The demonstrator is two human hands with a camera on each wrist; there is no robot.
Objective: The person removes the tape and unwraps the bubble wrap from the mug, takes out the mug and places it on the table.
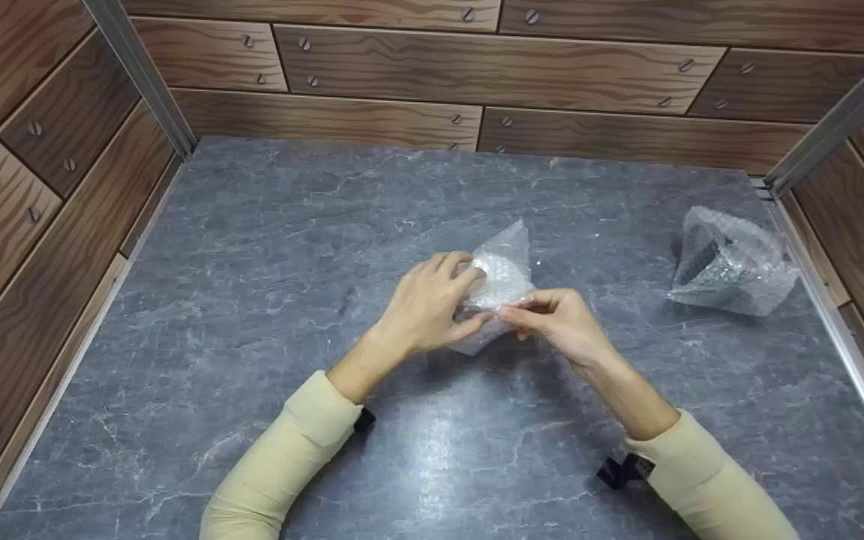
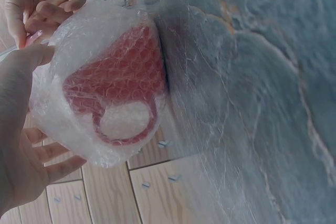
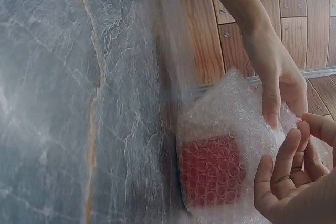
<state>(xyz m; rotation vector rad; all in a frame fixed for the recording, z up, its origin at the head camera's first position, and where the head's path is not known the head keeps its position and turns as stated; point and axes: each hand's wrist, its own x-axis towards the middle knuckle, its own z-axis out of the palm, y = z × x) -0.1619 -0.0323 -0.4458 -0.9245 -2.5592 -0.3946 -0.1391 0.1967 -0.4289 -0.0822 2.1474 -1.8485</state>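
A red mug point(image 2: 118, 72) shows through clear bubble wrap point(image 1: 505, 262), its handle facing the camera in the left wrist view. The wrapped mug stands on the table between both hands. My left hand point(image 1: 432, 300) holds it from the left, fingers bent over its far side and thumb on the near side. From the right, my right hand point(image 1: 563, 326) pinches the wrap's edge between thumb and index finger, close to the left thumb. A small pinkish glossy bit point(image 3: 292, 123) shows at that pinch; what it is I cannot tell. In the head view the mug's red is hidden.
On the right of the grey marbled table point(image 1: 252, 240) lies another bubble-wrapped thing point(image 1: 732, 266), dark and silvery inside, its kind unclear. Wood-patterned walls point(image 1: 499, 71) enclose the back and sides. A metal edge strip point(image 1: 852, 360) runs along the right.
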